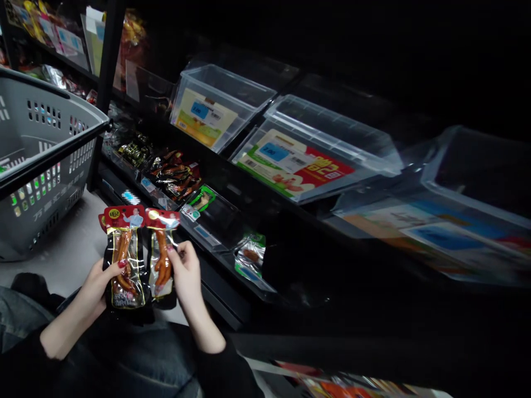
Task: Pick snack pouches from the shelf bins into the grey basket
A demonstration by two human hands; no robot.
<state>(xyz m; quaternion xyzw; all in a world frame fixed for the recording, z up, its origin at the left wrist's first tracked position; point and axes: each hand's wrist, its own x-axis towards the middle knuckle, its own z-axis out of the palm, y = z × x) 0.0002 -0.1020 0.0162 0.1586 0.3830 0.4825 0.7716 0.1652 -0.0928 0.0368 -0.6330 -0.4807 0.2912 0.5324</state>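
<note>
Both of my hands hold snack packets upright in front of me. My left hand (98,283) is closed on one snack packet (123,257), red-topped with orange pieces behind a clear window. My right hand (186,273) is closed on a second, similar packet (162,251) right beside the first; the two touch side by side. They hover above my lap, in front of the low dark shelf (224,276).
A grey shopping basket (37,166) stands on the pale floor at the left. Clear plastic bins (219,105) with coloured price cards sit on the tilted upper shelf. Dark trays of packaged snacks (174,174) line the lower shelf; a green packet (251,254) lies further right.
</note>
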